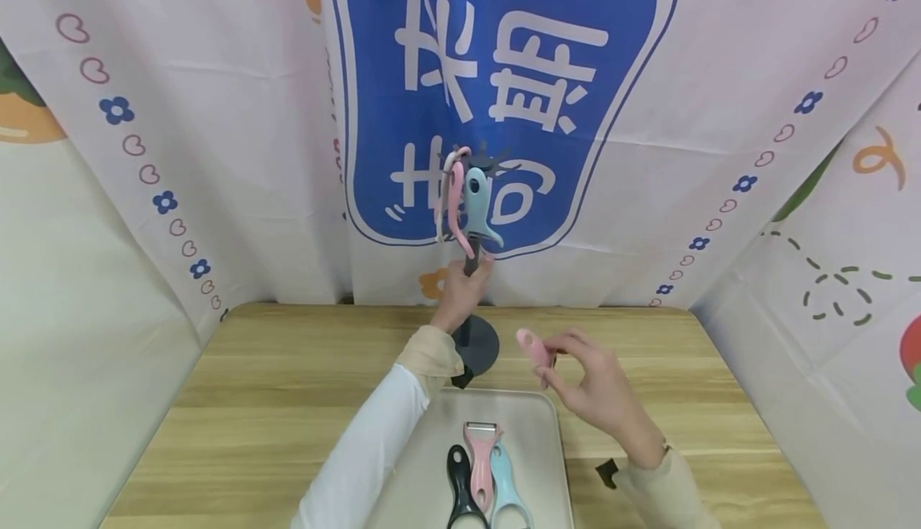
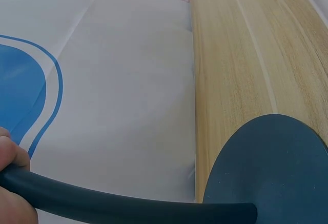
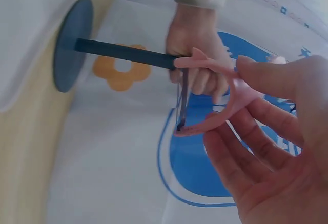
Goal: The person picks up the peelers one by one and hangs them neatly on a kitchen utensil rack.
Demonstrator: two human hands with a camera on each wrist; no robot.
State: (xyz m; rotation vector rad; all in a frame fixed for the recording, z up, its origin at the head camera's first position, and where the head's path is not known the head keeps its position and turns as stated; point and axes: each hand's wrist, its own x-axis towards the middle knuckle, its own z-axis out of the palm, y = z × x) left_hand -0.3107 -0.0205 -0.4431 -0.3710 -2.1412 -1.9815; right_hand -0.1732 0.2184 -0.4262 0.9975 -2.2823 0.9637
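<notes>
My left hand (image 1: 459, 296) grips the dark pole (image 2: 118, 201) of an upright stand with a round base (image 1: 484, 345). A light blue peeler (image 1: 477, 203), a pink peeler (image 1: 456, 197) and a white one (image 1: 444, 193) hang from the prongs at its top. To the right of the stand, my right hand (image 1: 597, 393) pinches a pink Y-shaped peeler (image 3: 237, 93) between thumb and fingers, its handle end pointing up and away. In the right wrist view its blade appears in front of the pole and the left hand.
A beige tray (image 1: 536, 425) in front of the stand holds a black peeler (image 1: 460, 481), another pink peeler (image 1: 480, 465) and another light blue peeler (image 1: 505, 477). The wooden table (image 1: 288, 385) ends at a printed cloth backdrop (image 1: 288, 193). Black tape (image 1: 607, 473) lies right of the tray.
</notes>
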